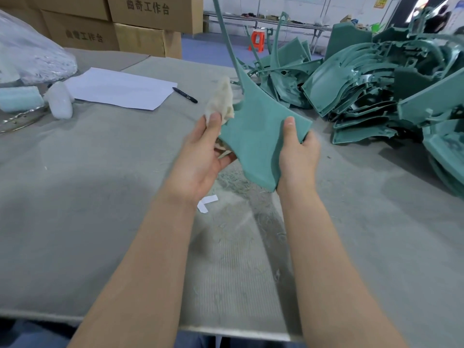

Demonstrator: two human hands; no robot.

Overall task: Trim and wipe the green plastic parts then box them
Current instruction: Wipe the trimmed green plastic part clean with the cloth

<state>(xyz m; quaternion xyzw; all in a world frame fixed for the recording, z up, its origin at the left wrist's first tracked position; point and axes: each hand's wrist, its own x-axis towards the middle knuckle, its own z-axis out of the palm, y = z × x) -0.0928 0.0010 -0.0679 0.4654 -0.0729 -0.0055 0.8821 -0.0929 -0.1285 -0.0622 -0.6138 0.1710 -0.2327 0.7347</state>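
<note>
I hold a flat green plastic part [258, 131] above the grey felt table [100, 184]; a long thin stem runs from it up and away to the top of the view. My right hand [298, 154] grips the part's near right edge, thumb on top. My left hand [203, 156] pinches a crumpled cream cloth [222, 102] against the part's left edge. A large heap of similar green plastic parts [376, 79] lies on the table at the right.
Cardboard boxes [120, 23] are stacked behind the table at the far left. A white sheet of paper [118, 87] and a black marker [185, 95] lie at the back. A clear plastic bag [30, 54] and foam pieces [20, 97] sit at the left. Plastic shavings [238, 187] litter the felt.
</note>
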